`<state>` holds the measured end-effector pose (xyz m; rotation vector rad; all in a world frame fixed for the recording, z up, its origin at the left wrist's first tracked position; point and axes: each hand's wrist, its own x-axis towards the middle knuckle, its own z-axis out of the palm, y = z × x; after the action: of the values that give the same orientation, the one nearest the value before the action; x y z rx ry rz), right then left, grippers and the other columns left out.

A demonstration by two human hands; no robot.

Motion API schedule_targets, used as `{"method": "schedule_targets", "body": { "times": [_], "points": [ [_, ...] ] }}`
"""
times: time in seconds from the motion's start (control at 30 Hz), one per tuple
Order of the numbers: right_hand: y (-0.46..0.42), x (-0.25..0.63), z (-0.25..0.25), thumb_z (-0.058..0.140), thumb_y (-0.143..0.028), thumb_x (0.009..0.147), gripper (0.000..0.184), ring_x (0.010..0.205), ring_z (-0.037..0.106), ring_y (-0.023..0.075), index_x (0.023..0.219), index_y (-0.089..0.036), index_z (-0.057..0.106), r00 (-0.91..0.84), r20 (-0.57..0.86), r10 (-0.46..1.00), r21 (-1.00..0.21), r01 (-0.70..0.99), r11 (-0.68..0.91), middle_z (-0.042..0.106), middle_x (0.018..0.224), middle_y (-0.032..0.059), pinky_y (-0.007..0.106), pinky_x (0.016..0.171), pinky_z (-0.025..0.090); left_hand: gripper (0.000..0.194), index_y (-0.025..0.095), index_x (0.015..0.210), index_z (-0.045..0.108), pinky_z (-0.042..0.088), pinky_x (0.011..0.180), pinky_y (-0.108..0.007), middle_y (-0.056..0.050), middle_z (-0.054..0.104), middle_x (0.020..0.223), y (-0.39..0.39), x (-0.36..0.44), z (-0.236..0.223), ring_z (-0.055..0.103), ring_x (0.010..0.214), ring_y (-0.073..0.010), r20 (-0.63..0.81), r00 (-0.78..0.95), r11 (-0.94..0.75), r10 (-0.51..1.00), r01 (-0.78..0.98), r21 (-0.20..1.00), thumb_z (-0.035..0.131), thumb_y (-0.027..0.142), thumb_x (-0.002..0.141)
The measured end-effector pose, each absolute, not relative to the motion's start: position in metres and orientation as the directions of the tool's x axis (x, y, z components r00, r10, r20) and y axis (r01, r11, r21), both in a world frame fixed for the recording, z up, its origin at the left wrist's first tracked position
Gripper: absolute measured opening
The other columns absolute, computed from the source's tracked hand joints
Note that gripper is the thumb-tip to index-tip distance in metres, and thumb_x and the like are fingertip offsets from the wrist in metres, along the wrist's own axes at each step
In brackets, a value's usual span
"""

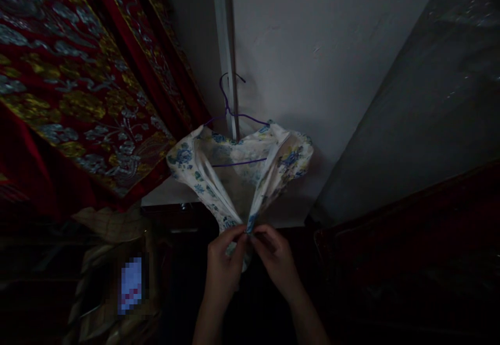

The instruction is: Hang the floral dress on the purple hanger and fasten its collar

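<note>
A white shirt with blue flowers (291,158) hangs by its shoulders on a thin purple wire hanger (252,119). Its front edges spread apart at the neck and come together lower down. At that meeting point my left hand (225,261) pinches the left edge between thumb and fingers. Close beside it, nearly touching, my right hand (273,256) pinches the other edge. The fingertips hide any small fastener there. Part of the shirt's lower end shows behind my left hand.
Red cloth with gold and silver embroidery (74,100) hangs at the left. A narrow upright pole (225,37) runs down the pale wall (312,63) behind the hanger. At lower left is a lit, blurred-out screen (131,285). The room is dim.
</note>
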<state>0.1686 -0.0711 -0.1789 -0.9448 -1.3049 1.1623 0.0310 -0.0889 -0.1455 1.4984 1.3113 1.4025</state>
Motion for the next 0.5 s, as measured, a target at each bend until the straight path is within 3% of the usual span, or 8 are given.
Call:
{"method": "schedule_targets", "body": {
  "times": [0.1, 0.2, 0.37, 0.5],
  "points": [
    [-0.0704, 0.1720, -0.1805, 0.064, -0.036, 0.092, 0.015, 0.083, 0.066, 0.0194, 0.091, -0.021, 0.065, -0.095, 0.203, 0.975, -0.979, -0.053, 0.199, 0.069, 0.086, 0.0029, 0.028, 0.074, 0.050, 0.020, 0.020, 0.104, 0.065, 0.054, 0.074, -0.027, -0.002, 0.076, 0.080, -0.0878, 0.0292, -0.1446, 0.071, 0.076, -0.0186, 0.198, -0.113, -0.184, 0.974, 0.120, 0.976, 0.068, 0.032, 0.088],
    [-0.0676, 0.1732, -0.1770, 0.063, -0.036, 0.093, 0.016, 0.082, 0.065, 0.0191, 0.091, -0.021, 0.065, -0.110, 0.221, 0.969, -0.975, -0.017, 0.220, 0.068, 0.085, 0.0026, 0.028, 0.073, 0.050, 0.026, 0.022, 0.104, 0.055, 0.051, 0.071, -0.025, 0.001, 0.074, 0.075, -0.0850, 0.0283, -0.1453, 0.069, 0.071, -0.0172, 0.134, -0.176, -0.123, 0.975, 0.070, 0.990, 0.071, 0.032, 0.086],
    [-0.0722, 0.1744, -0.1759, 0.062, -0.037, 0.094, 0.018, 0.088, 0.066, 0.0202, 0.096, -0.020, 0.067, -0.085, 0.215, 0.973, -0.975, 0.034, 0.218, 0.070, 0.092, 0.0045, 0.029, 0.079, 0.051, 0.017, 0.018, 0.089, 0.065, 0.049, 0.076, -0.027, -0.004, 0.073, 0.083, -0.0834, 0.0284, -0.1487, 0.069, 0.082, -0.0199, 0.134, -0.092, -0.117, 0.987, 0.172, 0.978, 0.066, 0.035, 0.089],
    [-0.0760, 0.1773, -0.1740, 0.062, -0.040, 0.094, 0.021, 0.085, 0.066, 0.0201, 0.097, -0.020, 0.068, -0.094, 0.172, 0.981, -0.984, 0.021, 0.174, 0.070, 0.091, 0.0047, 0.028, 0.072, 0.051, 0.023, 0.018, 0.082, 0.065, 0.047, 0.073, -0.027, -0.003, 0.068, 0.078, -0.0837, 0.0278, -0.1451, 0.064, 0.076, -0.0187, 0.139, 0.011, -0.138, 0.990, 0.240, 0.961, 0.059, 0.038, 0.094]
  ]
}}
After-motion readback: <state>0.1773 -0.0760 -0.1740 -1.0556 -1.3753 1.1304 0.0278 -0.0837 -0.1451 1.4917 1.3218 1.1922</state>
